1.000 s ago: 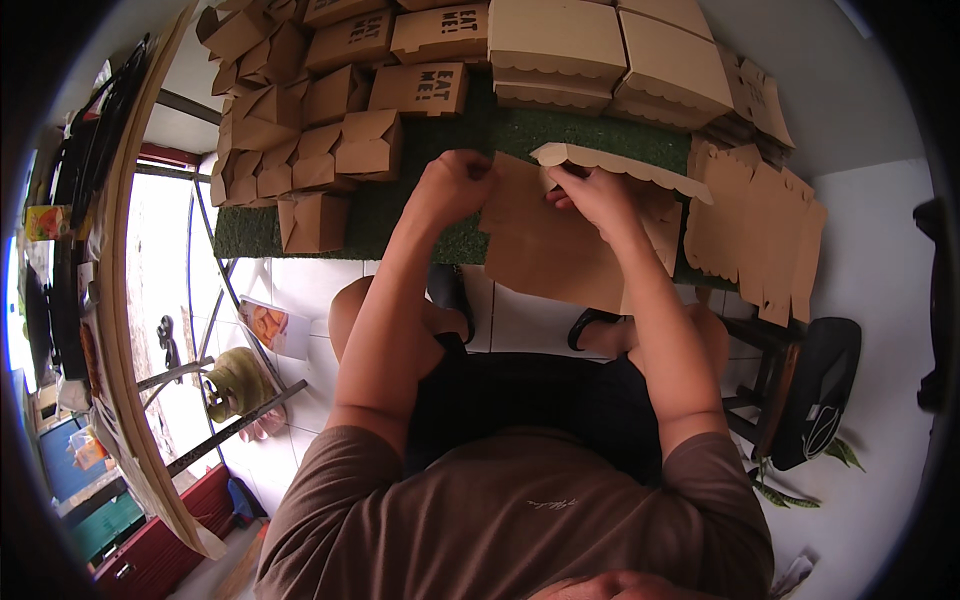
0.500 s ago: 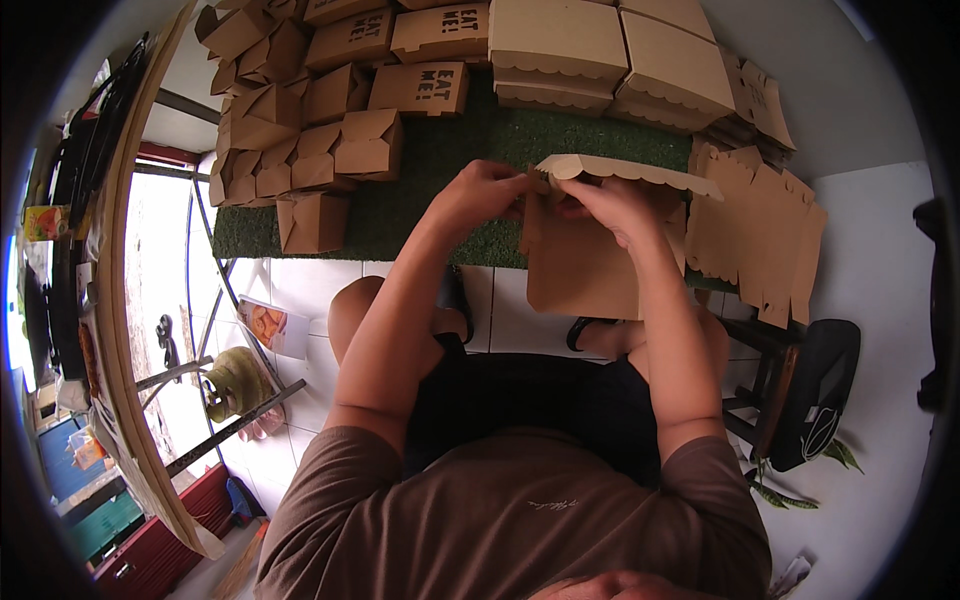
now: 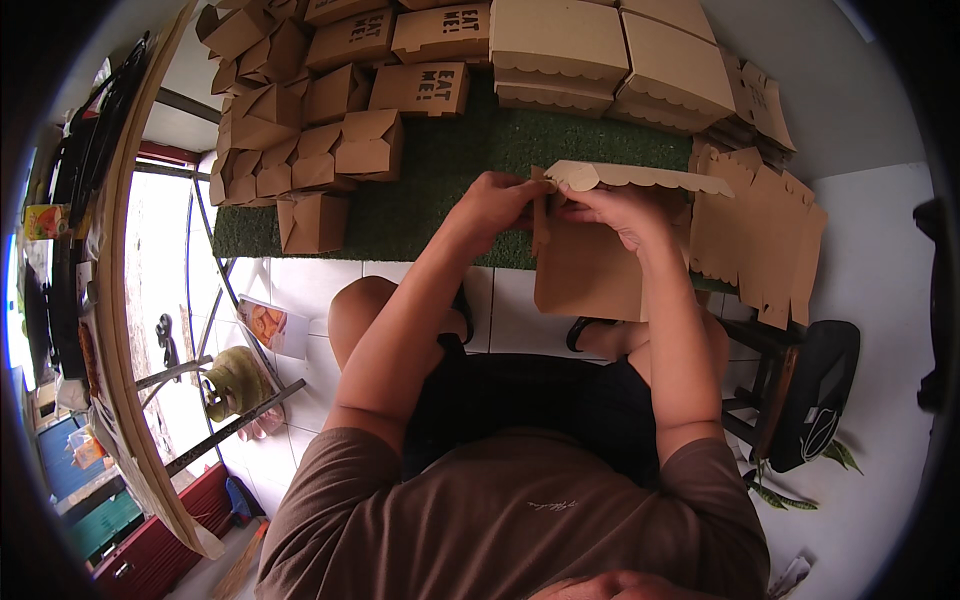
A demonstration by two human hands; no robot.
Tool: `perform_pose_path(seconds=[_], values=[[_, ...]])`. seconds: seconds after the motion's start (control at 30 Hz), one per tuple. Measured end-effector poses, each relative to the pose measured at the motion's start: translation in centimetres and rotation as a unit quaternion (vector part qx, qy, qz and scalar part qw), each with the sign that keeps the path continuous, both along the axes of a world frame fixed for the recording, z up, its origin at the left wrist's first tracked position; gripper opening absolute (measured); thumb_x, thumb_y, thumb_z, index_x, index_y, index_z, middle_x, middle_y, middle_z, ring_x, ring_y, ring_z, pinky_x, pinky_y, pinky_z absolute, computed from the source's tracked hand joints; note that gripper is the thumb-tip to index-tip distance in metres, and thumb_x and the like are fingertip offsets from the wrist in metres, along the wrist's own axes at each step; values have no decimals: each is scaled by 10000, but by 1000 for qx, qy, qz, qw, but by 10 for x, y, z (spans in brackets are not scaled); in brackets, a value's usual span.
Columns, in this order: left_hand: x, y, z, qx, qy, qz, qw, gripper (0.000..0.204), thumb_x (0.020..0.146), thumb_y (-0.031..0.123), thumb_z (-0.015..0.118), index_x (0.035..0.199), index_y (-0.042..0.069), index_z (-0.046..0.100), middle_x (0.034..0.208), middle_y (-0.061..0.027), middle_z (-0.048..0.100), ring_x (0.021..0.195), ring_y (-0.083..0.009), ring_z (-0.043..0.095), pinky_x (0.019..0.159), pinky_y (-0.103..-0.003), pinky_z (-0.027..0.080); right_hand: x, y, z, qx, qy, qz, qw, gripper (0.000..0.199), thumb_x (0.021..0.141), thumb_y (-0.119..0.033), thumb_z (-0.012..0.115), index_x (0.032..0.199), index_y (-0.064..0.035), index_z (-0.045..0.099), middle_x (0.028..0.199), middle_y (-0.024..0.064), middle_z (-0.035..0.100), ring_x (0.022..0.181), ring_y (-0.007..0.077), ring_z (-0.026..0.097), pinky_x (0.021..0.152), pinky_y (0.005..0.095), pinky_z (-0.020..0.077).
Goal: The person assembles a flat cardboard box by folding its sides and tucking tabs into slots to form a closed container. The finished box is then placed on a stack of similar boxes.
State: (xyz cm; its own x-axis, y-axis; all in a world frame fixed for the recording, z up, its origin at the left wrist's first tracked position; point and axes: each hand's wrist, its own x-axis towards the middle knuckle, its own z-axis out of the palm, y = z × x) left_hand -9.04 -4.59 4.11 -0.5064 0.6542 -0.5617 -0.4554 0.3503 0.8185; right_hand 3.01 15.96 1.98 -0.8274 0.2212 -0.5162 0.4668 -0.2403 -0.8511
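I hold a brown cardboard box blank (image 3: 590, 270) with a scalloped flap (image 3: 640, 177) in front of me, above my knees. My left hand (image 3: 495, 203) pinches its upper left corner flap. My right hand (image 3: 620, 212) grips the top edge just beside it, fingers over the fold. The two hands almost touch at the corner. The blank's panel hangs down toward my lap.
A green mat (image 3: 450, 170) lies on the white tile floor. Several folded small brown boxes (image 3: 340, 140) sit at its left and back, larger lidded boxes (image 3: 600, 50) at the back right. Flat blanks (image 3: 760, 235) are stacked at right. A dark stool (image 3: 800, 400) stands right.
Both hands have come together at the blank's upper left corner. The panel has swung from spread out to hanging more upright, with the side flap folded in.
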Motion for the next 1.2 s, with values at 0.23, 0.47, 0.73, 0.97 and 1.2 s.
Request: perform_pose_path(seconds=[0.23,0.47,0.73,0.97,1.2], values=[[4,2,1,-16,8,13,1000,549,1134,308,753,1402,-170,726,1327,-244,784,1174,-288,799,1069,-411,668,4,3,-1,-3,8,20,1000,503,1111,-271,818,1511,13,708,1418,174,775,1205,298,825,1094,379,659],[2,3,-13,-4,-12,6,1000,562,1111,297,808,1402,-176,716,1300,-223,784,1130,-285,806,1043,-418,675,0,2,7,-10,22,-1,1000,441,1085,-107,835,1466,50,676,1315,252,792,1160,327,840,1000,387,712],[3,6,-26,20,-23,13,999,411,1103,302,843,1294,-51,753,1280,-165,793,1136,-240,809,1022,-376,683,1,0,10,10,11,-8,1000,466,1065,-92,850,1476,40,673,1254,275,810,1111,342,859,991,399,718],[5,0,-12,31,15,24,999,352,1101,267,837,1267,-40,800,1171,-146,830,1042,-234,847,976,-359,707,2,1,7,12,7,-10,1000,497,1061,-115,862,1500,23,674,1259,278,815,1103,334,861,990,398,712],[3,-2,-4,4,59,29,998,434,1066,250,867,1300,-110,804,1127,-194,858,985,-249,868,911,-344,719,3,1,3,18,1,0,1000,486,1070,-142,861,1498,5,685,1241,250,832,1093,314,866,986,378,689]])
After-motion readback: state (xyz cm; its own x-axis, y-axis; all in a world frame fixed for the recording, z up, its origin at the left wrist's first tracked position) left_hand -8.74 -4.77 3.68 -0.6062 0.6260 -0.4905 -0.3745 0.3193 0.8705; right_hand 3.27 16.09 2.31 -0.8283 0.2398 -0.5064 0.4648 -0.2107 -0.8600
